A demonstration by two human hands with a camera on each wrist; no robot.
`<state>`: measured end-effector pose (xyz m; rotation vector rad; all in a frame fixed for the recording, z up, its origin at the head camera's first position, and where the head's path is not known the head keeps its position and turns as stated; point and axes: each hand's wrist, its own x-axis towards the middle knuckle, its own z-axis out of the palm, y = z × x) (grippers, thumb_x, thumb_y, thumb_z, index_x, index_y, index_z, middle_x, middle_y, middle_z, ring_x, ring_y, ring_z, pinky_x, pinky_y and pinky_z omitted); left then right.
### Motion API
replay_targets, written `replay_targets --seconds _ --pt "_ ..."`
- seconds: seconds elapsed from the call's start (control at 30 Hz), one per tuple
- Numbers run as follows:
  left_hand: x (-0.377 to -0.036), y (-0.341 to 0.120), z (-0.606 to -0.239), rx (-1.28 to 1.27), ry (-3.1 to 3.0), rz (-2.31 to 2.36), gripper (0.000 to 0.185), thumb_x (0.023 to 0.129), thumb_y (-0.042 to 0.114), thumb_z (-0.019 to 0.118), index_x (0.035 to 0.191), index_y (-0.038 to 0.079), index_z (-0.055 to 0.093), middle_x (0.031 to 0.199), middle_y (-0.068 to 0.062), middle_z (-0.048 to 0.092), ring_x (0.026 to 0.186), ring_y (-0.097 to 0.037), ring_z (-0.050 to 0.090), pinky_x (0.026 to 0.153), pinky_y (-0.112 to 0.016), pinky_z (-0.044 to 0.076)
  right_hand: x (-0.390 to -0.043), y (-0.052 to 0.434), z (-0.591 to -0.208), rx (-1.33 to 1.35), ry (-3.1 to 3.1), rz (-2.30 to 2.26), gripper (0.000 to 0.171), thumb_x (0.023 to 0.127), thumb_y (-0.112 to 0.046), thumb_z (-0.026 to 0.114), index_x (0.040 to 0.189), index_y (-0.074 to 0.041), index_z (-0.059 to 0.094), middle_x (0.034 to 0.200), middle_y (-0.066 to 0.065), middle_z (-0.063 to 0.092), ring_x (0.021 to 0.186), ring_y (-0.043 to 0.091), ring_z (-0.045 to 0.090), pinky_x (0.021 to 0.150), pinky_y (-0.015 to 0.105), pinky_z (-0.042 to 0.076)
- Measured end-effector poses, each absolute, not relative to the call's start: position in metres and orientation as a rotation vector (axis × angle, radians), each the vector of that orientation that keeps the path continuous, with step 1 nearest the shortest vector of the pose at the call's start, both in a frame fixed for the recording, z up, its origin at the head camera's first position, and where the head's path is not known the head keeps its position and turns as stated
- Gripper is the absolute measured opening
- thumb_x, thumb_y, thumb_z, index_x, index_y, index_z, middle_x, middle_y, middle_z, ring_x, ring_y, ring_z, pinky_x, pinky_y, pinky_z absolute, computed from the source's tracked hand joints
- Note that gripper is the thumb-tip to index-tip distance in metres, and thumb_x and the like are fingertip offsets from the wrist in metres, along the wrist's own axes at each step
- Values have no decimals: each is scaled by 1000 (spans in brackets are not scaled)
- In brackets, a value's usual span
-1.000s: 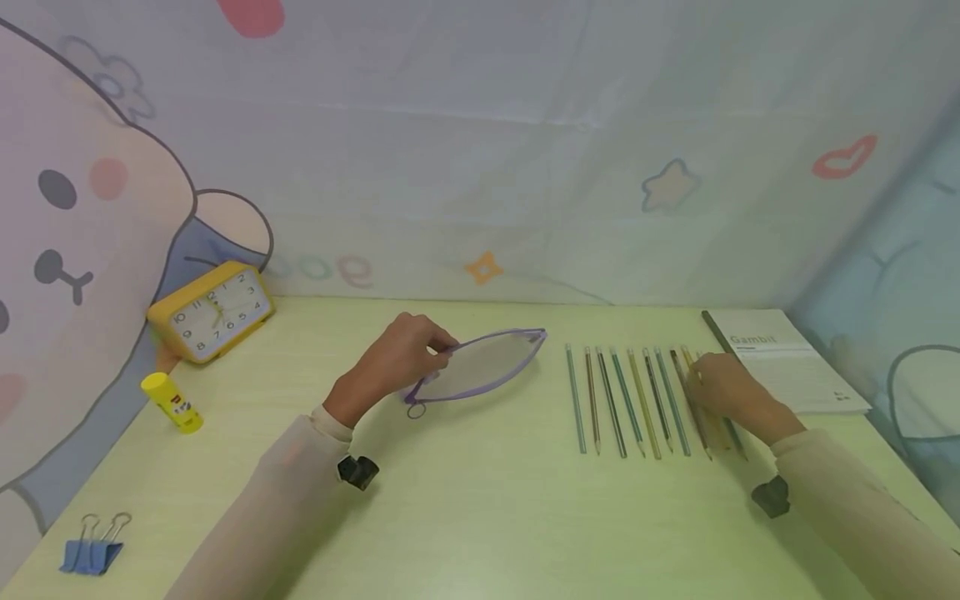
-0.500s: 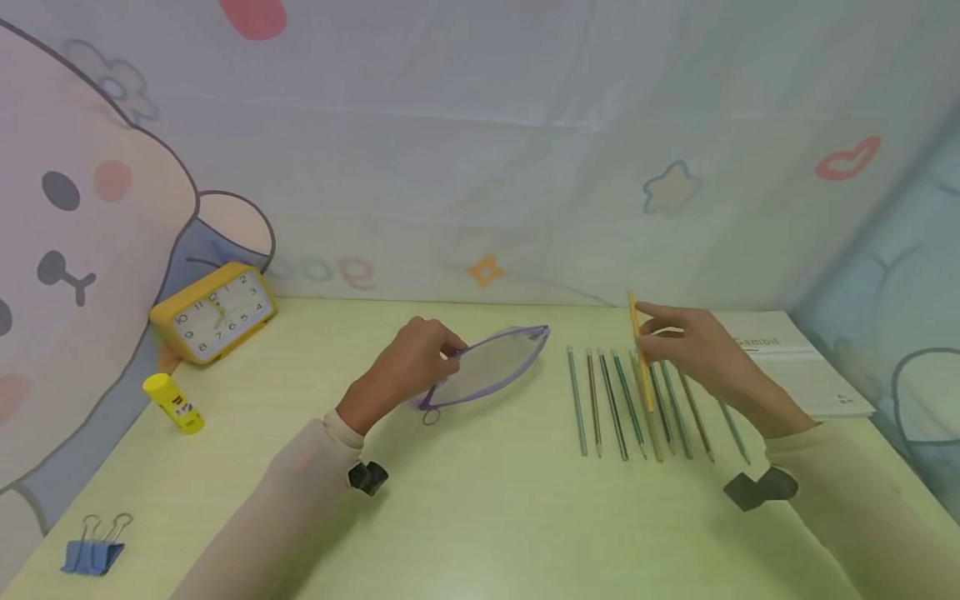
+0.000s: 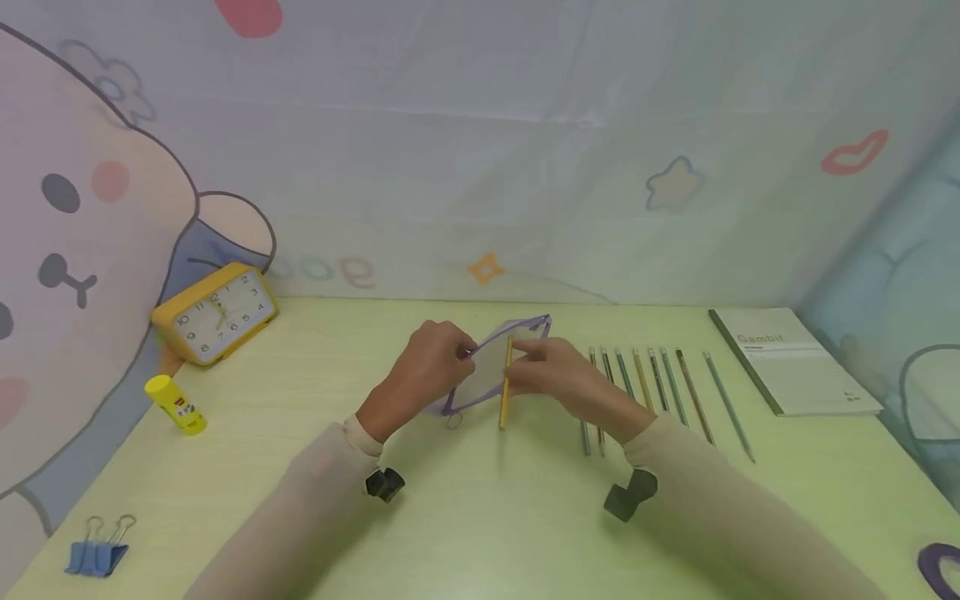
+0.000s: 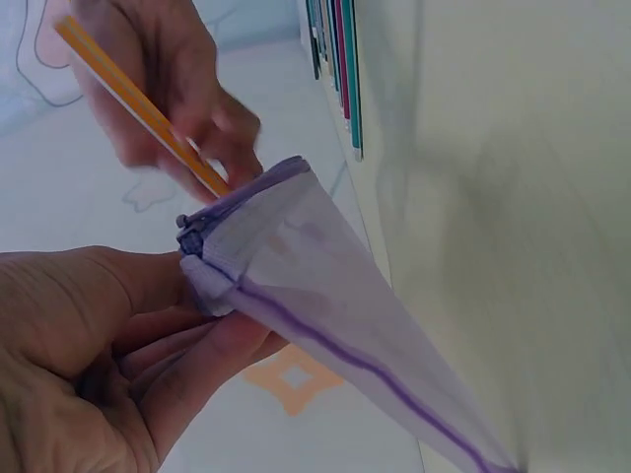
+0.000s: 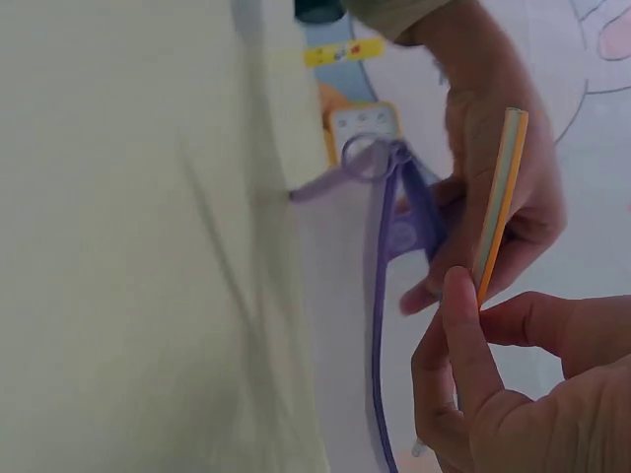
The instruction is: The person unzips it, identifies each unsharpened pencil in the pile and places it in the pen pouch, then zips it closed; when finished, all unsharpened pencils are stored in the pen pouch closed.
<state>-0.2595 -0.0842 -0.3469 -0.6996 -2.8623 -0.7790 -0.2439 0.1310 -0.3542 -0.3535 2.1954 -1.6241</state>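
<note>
My left hand (image 3: 427,371) pinches the edge of a translucent pouch (image 4: 315,266) with purple trim, held above the table with its mouth spread. A small ring hangs at one corner of the pouch. Between the thumb and fingers of my right hand (image 3: 558,375) is a yellow pencil (image 3: 505,408), tilted and close to the pouch's mouth. In the left wrist view the pencil's far end meets the pouch's rim; whether it lies inside, I cannot tell. Several other pencils (image 3: 729,407) lie in a row to the right, partly covered by my right forearm.
A notebook (image 3: 795,358) lies at the back right. On the left are a yellow clock (image 3: 217,315), a yellow glue stick (image 3: 176,405) and a blue binder clip (image 3: 97,557). Part of a purple curved object (image 3: 936,568) shows at the lower right edge.
My right hand has picked the yellow pencil up from the row and carried it left to the pouch. The left hand and pouch have shifted slightly right, and the mouth looks wider.
</note>
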Motion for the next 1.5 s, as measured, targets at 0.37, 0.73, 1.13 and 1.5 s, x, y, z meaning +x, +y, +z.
replay_targets --seconds 0.37,0.73,1.13,1.5 --pt "-258 -80 -348 -577 -2872 -1192 26 92 5 66 115 0 75 105 -19 77 60 -16 75 57 -26 60 -279 110 -366 -223 2377 -1523 30 92 -6 59 116 11 65 101 22 76 85 21 77 82 32 62" --pt "-262 -80 -351 -497 -2869 -1398 27 92 8 69 117 -2 74 107 -21 76 71 -23 78 67 -32 64 -287 103 -371 -101 2475 -1453 32 93 -8 61 116 14 59 101 22 76 90 28 78 87 34 61" --pt "-265 -89 -350 -412 -2848 -1499 30 92 9 70 119 -2 73 108 -22 76 68 -22 77 66 -30 63 -255 170 -321 -508 2769 -1113 38 101 -17 58 135 -2 64 130 20 68 101 30 73 83 39 62" --pt "-266 -90 -349 -409 -2846 -1478 29 92 10 69 118 0 74 106 -20 77 66 -21 77 66 -31 63 -254 289 -334 -387 2984 -569 37 97 -3 59 125 20 59 107 36 69 71 28 73 64 39 60"
